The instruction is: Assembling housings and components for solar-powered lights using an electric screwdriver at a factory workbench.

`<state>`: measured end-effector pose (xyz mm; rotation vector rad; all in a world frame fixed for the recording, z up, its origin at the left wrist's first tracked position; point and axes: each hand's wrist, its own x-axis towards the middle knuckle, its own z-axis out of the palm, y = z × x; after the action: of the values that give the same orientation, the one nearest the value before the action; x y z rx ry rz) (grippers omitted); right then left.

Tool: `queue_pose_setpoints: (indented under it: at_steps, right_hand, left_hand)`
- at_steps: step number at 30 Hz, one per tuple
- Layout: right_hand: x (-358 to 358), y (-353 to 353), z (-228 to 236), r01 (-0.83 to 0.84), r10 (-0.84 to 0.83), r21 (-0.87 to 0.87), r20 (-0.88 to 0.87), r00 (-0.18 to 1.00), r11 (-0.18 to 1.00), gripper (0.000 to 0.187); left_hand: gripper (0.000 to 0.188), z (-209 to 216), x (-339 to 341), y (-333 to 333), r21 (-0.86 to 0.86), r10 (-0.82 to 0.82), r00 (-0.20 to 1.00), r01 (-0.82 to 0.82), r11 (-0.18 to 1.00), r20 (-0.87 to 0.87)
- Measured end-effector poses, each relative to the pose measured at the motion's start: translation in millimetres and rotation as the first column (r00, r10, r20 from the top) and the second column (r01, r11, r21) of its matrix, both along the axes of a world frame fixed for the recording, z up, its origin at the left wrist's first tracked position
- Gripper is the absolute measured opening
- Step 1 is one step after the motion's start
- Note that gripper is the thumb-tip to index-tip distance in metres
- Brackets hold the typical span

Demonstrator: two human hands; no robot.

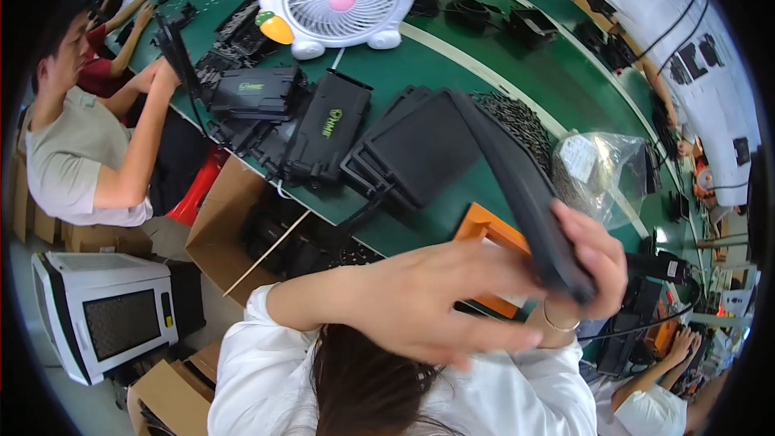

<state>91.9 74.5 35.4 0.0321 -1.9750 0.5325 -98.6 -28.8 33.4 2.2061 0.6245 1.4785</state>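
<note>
Along a green workbench (517, 56) strewn with black housings, long black plastic panel (517, 173) raised edge-on above the stack, best kept level and gripped low. Right hand (593, 262) clamped around its near end; left hand (428, 303) flat, fingers spread, holding nothing.

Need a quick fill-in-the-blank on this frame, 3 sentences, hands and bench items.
1. The right hand grips the end of a long ____ panel.
2. The left hand is spread open and holds ____.
3. At the far side of the green table stands a small white ____ with a pink hub.

Missing words: black; nothing; fan
</note>
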Motion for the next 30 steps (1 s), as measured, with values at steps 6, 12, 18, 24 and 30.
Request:
queue_pose_setpoints:
  at_steps: [6, 12, 18, 24, 30]
  right_hand:
    - [106.0, -25.1, -45.0, 0.396, -0.396, -0.468, 0.105, 0.912, 0.79, 0.035]
    - [95.4, -24.6, -38.0, 0.603, -0.386, -0.346, 0.523, 0.76, 0.718, 0.041]
    - [76.3, -38.3, -60.4, 0.818, -0.797, 0.141, -0.183, 0.575, 0.558, 0.042]
    - [41.8, -67.5, -66.8, 0.254, -0.085, -0.663, 0.277, 0.957, 0.704, 0.037]
    - [34.3, -38.3, -49.7, -0.331, 0.294, -0.161, -0.217, 0.931, 0.93, 0.094]
  left_hand:
    - [0.039, -32.8, -86.7, -22.7, 0.046, 0.812, 0.401, -0.886, 0.461, -0.423]
    - [0.028, -80.5, -125.5, -31.1, 0.102, 0.652, 0.265, -0.878, 0.468, -0.71]
    - [0.027, -38.9, -134.6, -23.7, 0.044, 0.858, 0.285, -0.941, 0.335, -0.427]
    - [0.031, 14.2, -124.3, -66.7, 0.044, 0.677, 0.621, -0.749, 0.661, 0.394]
    - [0.04, 66.9, -15.2, -28.7, -0.758, 0.288, 0.93, -0.015, 0.652, 0.229]
